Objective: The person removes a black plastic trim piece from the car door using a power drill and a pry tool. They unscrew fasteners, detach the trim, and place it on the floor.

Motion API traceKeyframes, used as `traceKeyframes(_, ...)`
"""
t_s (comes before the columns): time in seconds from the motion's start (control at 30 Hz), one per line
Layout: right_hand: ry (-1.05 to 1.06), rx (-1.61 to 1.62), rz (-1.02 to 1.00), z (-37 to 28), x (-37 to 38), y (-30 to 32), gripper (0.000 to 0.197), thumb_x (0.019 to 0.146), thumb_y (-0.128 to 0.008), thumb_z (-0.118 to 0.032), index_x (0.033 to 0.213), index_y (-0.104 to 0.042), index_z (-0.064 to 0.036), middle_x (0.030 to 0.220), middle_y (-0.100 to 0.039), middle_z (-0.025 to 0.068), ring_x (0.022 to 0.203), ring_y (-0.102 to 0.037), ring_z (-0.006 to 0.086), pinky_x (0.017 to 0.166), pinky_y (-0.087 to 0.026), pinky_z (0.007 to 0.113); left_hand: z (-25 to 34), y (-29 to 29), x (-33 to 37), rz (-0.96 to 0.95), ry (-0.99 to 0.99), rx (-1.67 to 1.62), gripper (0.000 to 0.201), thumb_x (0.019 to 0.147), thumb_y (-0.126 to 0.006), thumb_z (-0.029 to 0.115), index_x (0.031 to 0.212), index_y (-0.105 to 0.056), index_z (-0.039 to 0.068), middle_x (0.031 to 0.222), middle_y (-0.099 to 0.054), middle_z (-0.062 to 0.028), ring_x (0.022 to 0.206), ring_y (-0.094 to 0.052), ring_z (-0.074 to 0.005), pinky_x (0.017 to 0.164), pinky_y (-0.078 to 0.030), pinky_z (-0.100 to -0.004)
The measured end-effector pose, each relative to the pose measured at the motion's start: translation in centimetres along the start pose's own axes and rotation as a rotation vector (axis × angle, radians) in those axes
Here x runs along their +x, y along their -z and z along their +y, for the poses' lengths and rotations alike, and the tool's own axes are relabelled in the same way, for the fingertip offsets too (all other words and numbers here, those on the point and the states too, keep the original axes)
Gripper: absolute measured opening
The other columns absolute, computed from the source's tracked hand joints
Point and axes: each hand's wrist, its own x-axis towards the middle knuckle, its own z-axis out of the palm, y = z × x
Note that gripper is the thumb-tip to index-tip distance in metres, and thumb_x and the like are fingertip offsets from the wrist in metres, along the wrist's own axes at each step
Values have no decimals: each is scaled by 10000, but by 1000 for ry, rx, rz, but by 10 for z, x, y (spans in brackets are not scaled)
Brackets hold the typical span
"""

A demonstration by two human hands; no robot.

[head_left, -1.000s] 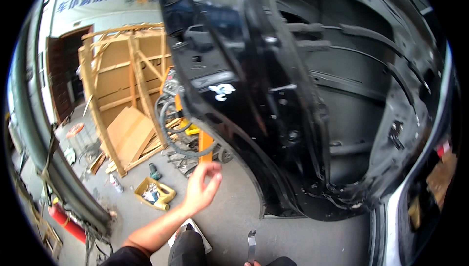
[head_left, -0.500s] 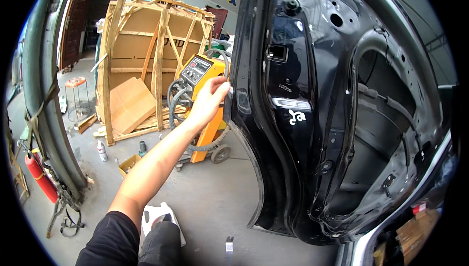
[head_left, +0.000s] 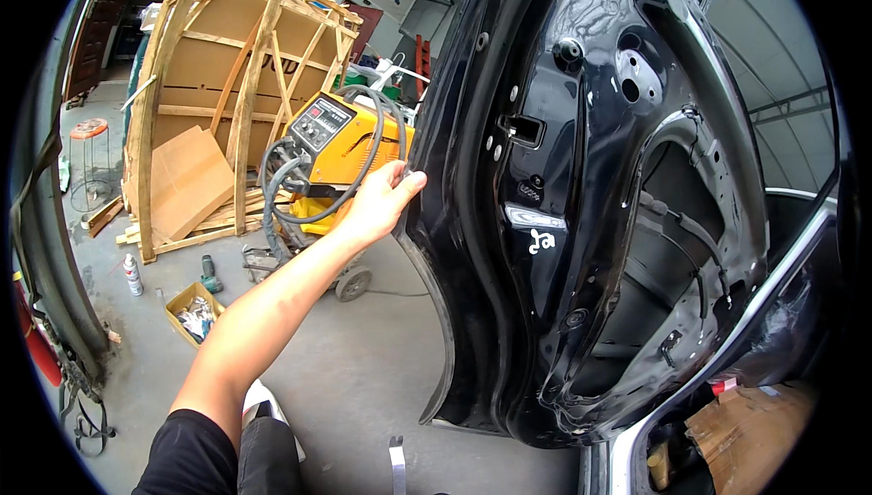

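Note:
My left hand (head_left: 386, 202) reaches out from the lower left. It grips the outer edge of a black car door (head_left: 472, 313), thumb on the near side and fingers partly hidden behind the edge. The door stands open with its inner side facing me, the trim off and bare metal and cables showing in the large opening. A square latch hole (head_left: 524, 131) and a white handwritten mark (head_left: 542, 241) are on its end face. My right hand is out of the picture.
Behind the door edge stands a yellow welding machine (head_left: 341, 145) on wheels with hoses. A wooden crate (head_left: 243, 123) is farther left. On the floor are a spray can (head_left: 133, 275) and an open box (head_left: 189, 313) of small parts. Cardboard (head_left: 754, 436) lies inside the car.
The view has turned rightward, so the crate and welder sit farther left. The door's end face now shows more broadly. My left hand stays on the door edge.

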Motion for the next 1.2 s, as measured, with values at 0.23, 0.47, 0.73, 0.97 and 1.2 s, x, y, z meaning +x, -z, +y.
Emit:
traceKeyframes(0.23, 134, -68, -23, -74, 13, -2, 187, 953, -518, -211, 816, -540, -86, 591, -510, -12, 488, -457, 81, 455, -374, 230, 3, 0, 2, 50, -2, 69, 402, 911, -611, 293, 1077, -515, -60, 976, -582, -62, 908, -522, -94, 804, -440, -262)
traceKeyframes(0.47, 540, -164, -117, -243, 4, 11, 269, 962, -458, -170, 735, -518, -40, 580, -526, 21, 458, -472, 87, 408, -365, 215, 131, -15, 18, 164, -625, 401, 169, 847, -601, 69, 984, -538, -8, 813, -569, -49, 723, -544, -106, 679, -449, -252)
traceKeyframes(0.73, 636, -65, -341, -426, -2, -26, 116, 953, -483, -142, 1011, -484, -41, 709, -553, 62, 532, -491, 92, 473, -402, 211, 239, -49, 56, -105, -407, 537, 156, 713, -671, 3, 744, -522, 36, 655, -528, -48, 565, -532, -145, 532, -423, -261)
traceKeyframes(0.97, 551, -571, -158, -550, -47, -3, 95, 900, -522, -77, 943, -556, 0, 657, -619, 86, 529, -623, 211, 506, -481, 315, 305, -66, 73, -171, 70, 798, 278, 726, -771, 258, 660, -611, 41, 577, -601, -84, 522, -601, -245, 494, -458, -341)
traceKeyframes(1.2, 486, -847, -205, -629, -83, 11, 202, 932, -506, -237, 953, -562, -44, 688, -614, 183, 649, -616, 400, 579, -481, 470, 327, -85, 83, -178, 500, 930, 366, 823, -668, 376, 668, -644, 45, 523, -567, -135, 506, -576, -337, 496, -455, -410)
